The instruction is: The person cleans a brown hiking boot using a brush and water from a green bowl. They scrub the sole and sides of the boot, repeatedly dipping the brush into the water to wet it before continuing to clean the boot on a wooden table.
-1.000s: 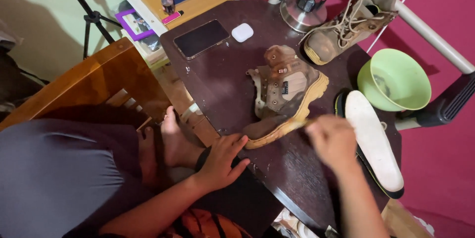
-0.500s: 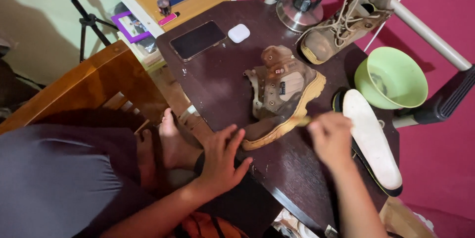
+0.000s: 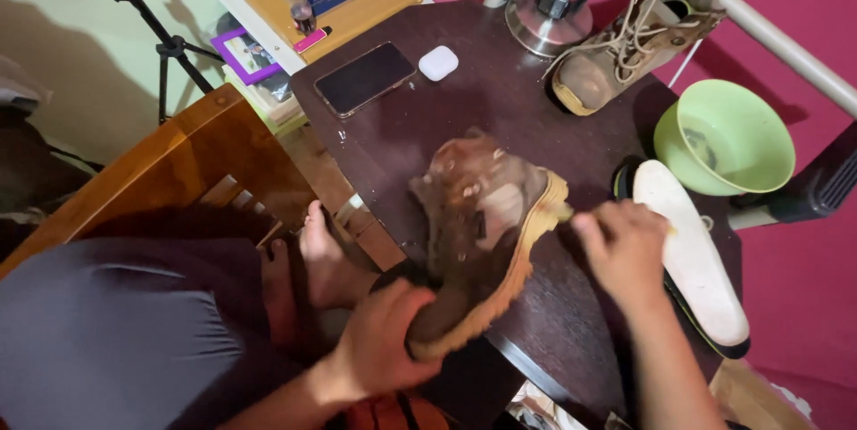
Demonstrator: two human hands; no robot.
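- Your left hand (image 3: 388, 341) grips the heel end of a brown boot (image 3: 482, 225), fingers curled over the tan sole at the near edge of the dark table (image 3: 464, 117).
- The boot lies tipped on its side across the table's near half, its toe pointing away from you and its tan sole edge turned towards your right.
- Your right hand (image 3: 625, 247) is closed, its fingertips at the sole edge near the toe; something small and pale shows there, too blurred for you to tell what it is.
- Just right of that hand, a white insole (image 3: 692, 251) lies on a dark sole at the table's right edge.
- A light green bowl (image 3: 728, 140) sits beyond the insole.
- A second, paler boot (image 3: 625, 37) lies on its side at the far edge, beside a round metal lamp base (image 3: 544, 19).
- A black phone (image 3: 364, 78) and a small white case (image 3: 438, 63) rest on the far left part of the table.
- A bare foot (image 3: 326, 256) rests below the table's left edge, next to a wooden chair (image 3: 178, 171).
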